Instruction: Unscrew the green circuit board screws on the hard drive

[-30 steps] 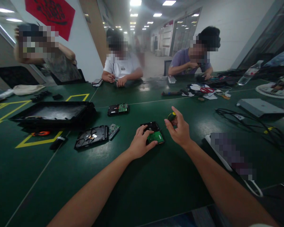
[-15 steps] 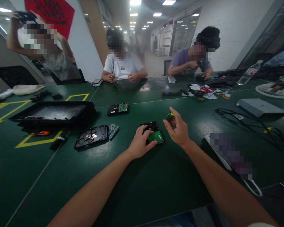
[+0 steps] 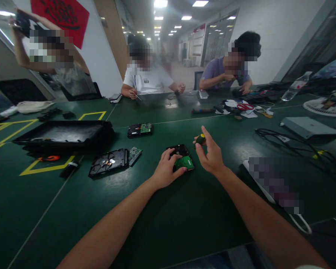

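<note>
Over the green table [image 3: 184, 220], I want my left hand [image 3: 167, 168], spread unclenched, and my right hand [image 3: 209, 153], curled in a grip, working together: one bracing the hard drive [image 3: 187, 161] flat beneath it, the other turning its clasped screwdriver [image 3: 201, 139] squarely, with even pressure.

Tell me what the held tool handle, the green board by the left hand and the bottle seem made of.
Tool handle: probably plastic, perhaps rubber; solid yellow and dark green, its finish unclear at this size.
Green board: likely coated fibreglass, judging by its flat, circuit-board look.
Bottle: apparently clear, glossy plastic, since the background shows through.
</note>
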Available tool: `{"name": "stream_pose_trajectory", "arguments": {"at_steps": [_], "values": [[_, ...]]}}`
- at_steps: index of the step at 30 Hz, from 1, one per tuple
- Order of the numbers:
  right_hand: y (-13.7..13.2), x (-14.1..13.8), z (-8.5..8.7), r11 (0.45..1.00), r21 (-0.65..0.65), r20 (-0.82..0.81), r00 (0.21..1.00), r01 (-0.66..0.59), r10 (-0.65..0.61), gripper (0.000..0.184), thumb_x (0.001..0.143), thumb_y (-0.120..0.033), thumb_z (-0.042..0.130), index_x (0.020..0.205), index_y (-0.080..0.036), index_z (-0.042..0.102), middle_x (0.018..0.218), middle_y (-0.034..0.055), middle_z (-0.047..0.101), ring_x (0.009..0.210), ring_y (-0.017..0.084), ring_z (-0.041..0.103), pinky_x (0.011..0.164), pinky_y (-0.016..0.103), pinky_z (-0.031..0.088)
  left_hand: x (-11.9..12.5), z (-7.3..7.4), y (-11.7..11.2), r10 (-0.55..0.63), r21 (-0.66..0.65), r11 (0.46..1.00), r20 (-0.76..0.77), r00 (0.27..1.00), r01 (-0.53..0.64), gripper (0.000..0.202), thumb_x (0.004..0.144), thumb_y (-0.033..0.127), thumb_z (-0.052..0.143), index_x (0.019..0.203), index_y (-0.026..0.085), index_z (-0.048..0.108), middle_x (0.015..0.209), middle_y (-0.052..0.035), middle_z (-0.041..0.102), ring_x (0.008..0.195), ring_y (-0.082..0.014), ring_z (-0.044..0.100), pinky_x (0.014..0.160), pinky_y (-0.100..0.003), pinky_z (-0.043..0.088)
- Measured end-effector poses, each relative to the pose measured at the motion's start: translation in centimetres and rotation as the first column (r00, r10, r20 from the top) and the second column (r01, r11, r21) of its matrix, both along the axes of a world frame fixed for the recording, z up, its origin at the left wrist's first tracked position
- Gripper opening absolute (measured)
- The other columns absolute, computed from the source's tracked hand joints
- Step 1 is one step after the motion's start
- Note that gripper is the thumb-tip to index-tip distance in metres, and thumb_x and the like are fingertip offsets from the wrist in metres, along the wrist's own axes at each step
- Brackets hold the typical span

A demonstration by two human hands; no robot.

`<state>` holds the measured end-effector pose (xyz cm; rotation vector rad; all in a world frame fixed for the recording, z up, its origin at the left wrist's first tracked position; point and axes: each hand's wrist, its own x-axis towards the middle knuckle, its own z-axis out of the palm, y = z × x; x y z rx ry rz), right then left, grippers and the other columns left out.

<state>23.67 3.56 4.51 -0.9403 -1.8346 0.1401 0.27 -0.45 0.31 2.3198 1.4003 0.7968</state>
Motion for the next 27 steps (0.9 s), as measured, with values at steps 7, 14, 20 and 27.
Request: {"name": "stream_pose_trajectory", "arguments": {"at_steps": [7,14,20,27], "values": [[0.02,-0.32,-0.13,1.000,0.004,-0.078,0.997,-0.016,0.016,0.067,0.102,-0.033,0.060,0.162,-0.031,0.032,0.129,0.0095,0.072,0.099,0.024,0.077,0.094,0.046,0.064,-0.07,-0.12,0.04,0.001,-0.009,1.000,0.000,1.000,-0.001,0.051,0.094,0.049,0.072,0.138,0.027,0.059,0.162,-0.0130,0.035,0.156,-0.0394,0.024,0.123,-0.063,0.032],[-0.17,-0.30,0.12,0.996,0.073,0.002,0.999,0.042,-0.042,0.057,0.100,-0.031,0.065,0.154,-0.035,0.046,0.125,0.0075,0.072,0.094,0.024,0.075,0.091,0.047,0.065,-0.06,-0.29,0.10,0.001,0.006,1.000,-0.004,1.000,-0.001,0.051,0.094,0.051,0.071,0.137,0.027,0.059,0.161,-0.0126,0.036,0.155,-0.0383,0.025,0.123,-0.062,0.032],[-0.29,-0.48,0.21,0.999,0.029,-0.035,0.999,-0.039,0.040,0.059,0.102,-0.027,0.057,0.158,-0.033,0.039,0.131,0.0092,0.068,0.103,0.025,0.074,0.098,0.048,0.062,0.06,-0.32,0.15,0.004,0.018,1.000,0.011,1.000,-0.005,0.051,0.093,0.050,0.073,0.136,0.027,0.060,0.161,-0.0127,0.037,0.154,-0.0383,0.027,0.123,-0.062,0.033],[-0.42,-0.58,0.48,0.996,0.090,0.005,1.000,0.003,-0.004,0.056,0.100,-0.030,0.064,0.152,-0.033,0.047,0.119,0.0081,0.068,0.096,0.024,0.071,0.091,0.047,0.064,0.02,-0.30,0.16,-0.004,0.024,1.000,0.019,1.000,0.003,0.050,0.093,0.050,0.073,0.136,0.028,0.060,0.160,-0.0128,0.038,0.154,-0.0383,0.028,0.123,-0.063,0.033]]}}
